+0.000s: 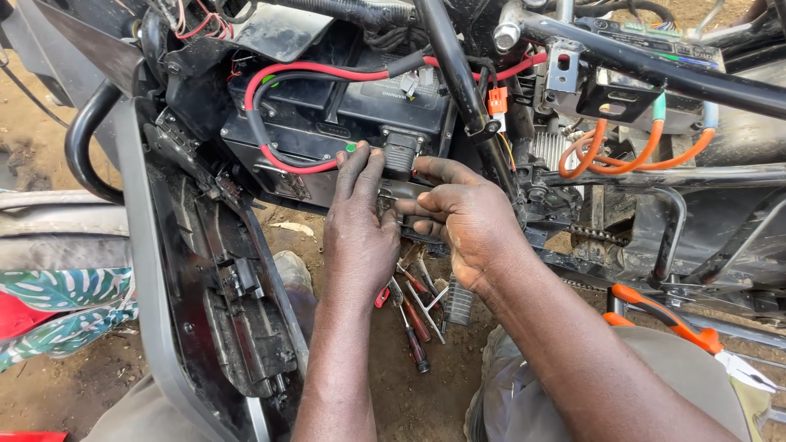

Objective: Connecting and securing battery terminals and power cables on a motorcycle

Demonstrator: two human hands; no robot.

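Gripping small metal bracket (401,195) below black battery box (327,123) | left hand (359,237), right hand (463,225) both pinching it

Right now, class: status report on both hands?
Left hand and right hand together at black battery box. Grip unclear. Red cable beside fingers.

Bright daylight, soft shadows, edges perhaps warped.
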